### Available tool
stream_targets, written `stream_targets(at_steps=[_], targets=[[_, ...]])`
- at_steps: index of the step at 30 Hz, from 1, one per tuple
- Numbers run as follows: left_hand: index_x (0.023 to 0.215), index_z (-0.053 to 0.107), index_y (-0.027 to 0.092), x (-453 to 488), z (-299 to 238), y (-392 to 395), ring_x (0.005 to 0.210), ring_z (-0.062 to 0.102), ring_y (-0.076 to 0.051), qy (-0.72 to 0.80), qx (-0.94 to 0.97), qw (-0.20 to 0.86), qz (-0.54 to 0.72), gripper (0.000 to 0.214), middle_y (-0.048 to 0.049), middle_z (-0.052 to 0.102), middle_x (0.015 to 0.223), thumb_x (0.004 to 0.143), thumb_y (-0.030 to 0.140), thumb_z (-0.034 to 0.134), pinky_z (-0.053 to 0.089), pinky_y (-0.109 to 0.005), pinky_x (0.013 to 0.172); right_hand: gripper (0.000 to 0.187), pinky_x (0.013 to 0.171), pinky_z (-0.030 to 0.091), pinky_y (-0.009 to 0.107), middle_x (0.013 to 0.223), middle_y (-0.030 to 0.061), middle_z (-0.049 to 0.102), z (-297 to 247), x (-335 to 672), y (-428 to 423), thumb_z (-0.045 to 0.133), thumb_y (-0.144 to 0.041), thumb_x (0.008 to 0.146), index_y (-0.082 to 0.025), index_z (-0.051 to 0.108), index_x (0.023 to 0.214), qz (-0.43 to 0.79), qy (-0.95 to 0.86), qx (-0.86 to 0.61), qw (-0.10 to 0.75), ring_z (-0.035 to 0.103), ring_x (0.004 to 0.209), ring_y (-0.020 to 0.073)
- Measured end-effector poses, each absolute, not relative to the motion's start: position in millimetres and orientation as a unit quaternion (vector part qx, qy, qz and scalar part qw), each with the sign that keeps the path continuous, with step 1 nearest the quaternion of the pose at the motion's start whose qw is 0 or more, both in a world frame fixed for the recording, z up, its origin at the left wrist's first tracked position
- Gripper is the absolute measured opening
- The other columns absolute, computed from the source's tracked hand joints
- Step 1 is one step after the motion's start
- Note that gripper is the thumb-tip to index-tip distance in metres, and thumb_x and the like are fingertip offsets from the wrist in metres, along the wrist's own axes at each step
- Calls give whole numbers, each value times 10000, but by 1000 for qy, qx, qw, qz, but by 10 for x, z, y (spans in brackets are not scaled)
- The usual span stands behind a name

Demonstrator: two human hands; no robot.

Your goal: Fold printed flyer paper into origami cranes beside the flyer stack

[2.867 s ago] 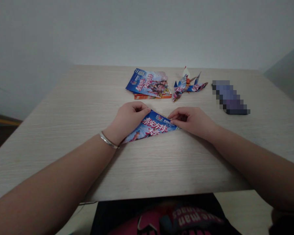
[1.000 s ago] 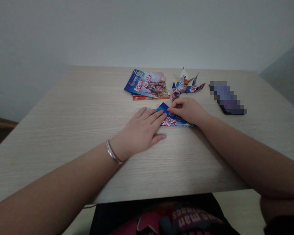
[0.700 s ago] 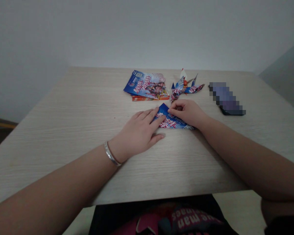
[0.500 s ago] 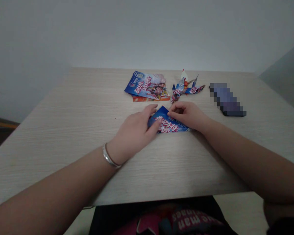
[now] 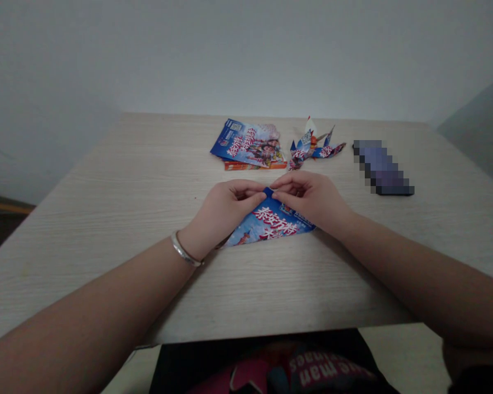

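Observation:
A blue printed paper sheet [image 5: 273,221], folded into a triangle, lies on the table in front of me with its point facing away. My left hand [image 5: 236,205] pinches the sheet's far corner from the left, thumb on top. From the other side, my right hand [image 5: 308,197] pinches the same corner, its thumb close to the left thumb. The fingertips behind the corner are partly hidden. A silver bracelet circles my left wrist.
Behind my hands lies a stack of printed leaflets [image 5: 244,145]. Several folded paper shapes [image 5: 312,148], like cranes, stand right of it. A pixelated phone-like object [image 5: 382,167] rests farther right on the pale wooden table [image 5: 127,180]. A wall rises behind.
My left hand has slid from the sheet's left side up to its far corner and now pinches there. The sheet has turned a little, showing more of its lower left part.

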State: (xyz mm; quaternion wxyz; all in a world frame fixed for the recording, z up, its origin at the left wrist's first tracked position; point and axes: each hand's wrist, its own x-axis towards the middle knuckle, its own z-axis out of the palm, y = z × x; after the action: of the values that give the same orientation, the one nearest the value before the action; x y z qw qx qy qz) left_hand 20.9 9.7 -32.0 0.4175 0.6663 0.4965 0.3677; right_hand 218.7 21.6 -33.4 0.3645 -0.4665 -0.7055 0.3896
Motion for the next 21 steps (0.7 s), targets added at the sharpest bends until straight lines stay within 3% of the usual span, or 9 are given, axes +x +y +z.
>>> stream_targets(at_steps=[6, 21], targets=[[898, 760, 176, 196, -375, 151, 776, 689, -153, 513, 644, 420, 382, 177, -35, 766, 866, 798, 320, 730, 546, -273, 723, 115, 565, 461, 244, 757, 10, 742, -271, 2138, 141, 707, -229, 778, -220, 781, 866, 317, -712, -508, 366, 615, 629, 125], [883, 767, 170, 206, -360, 144, 739, 685, -140, 516, 652, 413, 372, 145, -47, 777, 866, 799, 279, 719, 572, -269, 723, 113, 548, 455, 246, 751, 23, 753, -301, 2101, 162, 712, -240, 782, -202, 791, 854, 324, -702, -523, 358, 615, 611, 123]])
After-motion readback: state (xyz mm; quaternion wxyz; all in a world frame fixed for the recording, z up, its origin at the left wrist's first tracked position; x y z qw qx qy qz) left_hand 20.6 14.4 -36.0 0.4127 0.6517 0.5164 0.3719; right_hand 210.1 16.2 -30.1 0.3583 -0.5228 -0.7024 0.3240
